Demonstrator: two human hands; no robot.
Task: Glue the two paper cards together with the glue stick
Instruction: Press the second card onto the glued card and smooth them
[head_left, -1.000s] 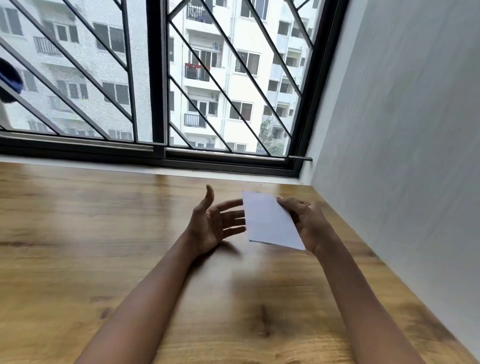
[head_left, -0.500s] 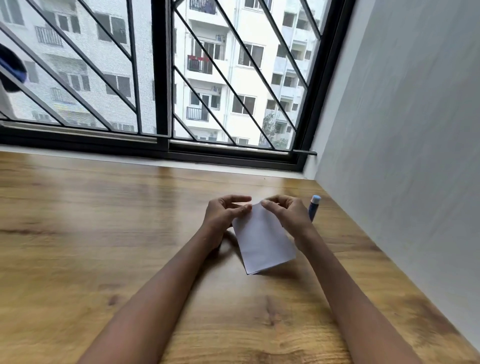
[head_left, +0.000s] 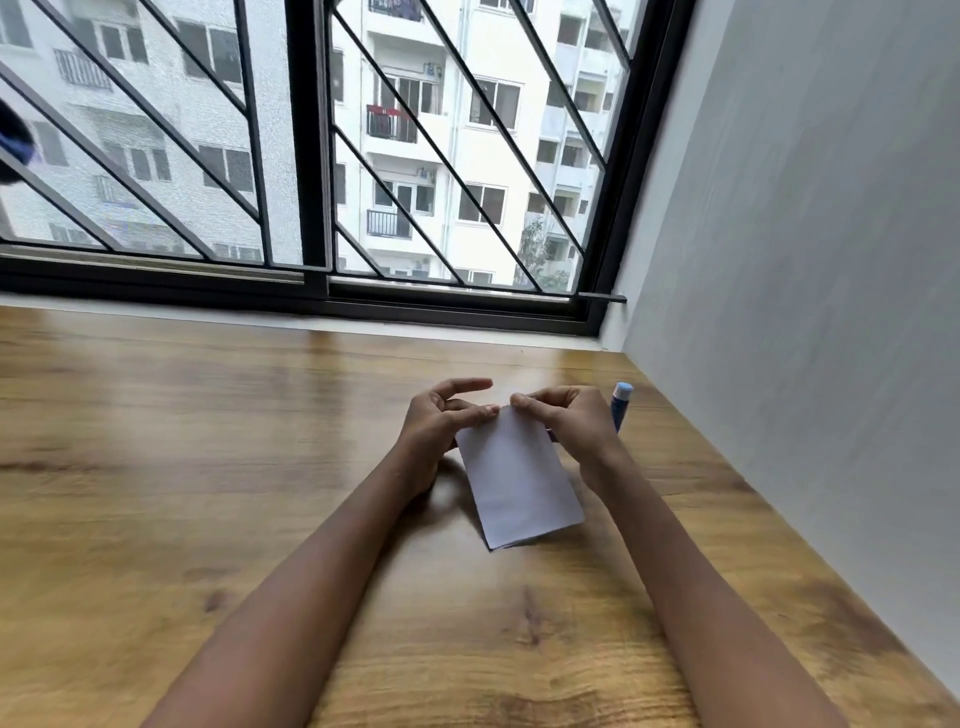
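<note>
Pinching the paper card (head_left: 519, 483) by its top edge, left hand (head_left: 436, 431) and right hand (head_left: 571, 426) both hold it over the table (head_left: 208, 467); a second ago only the right did. One card shows, and one glue stick (head_left: 621, 410) behind the right hand.

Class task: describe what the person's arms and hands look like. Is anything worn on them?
Both forearms are bare right to the picture's edge, so no sleeves show. The left hand and right hand wear no gloves, and no watch, bracelet or ring is visible.
</note>
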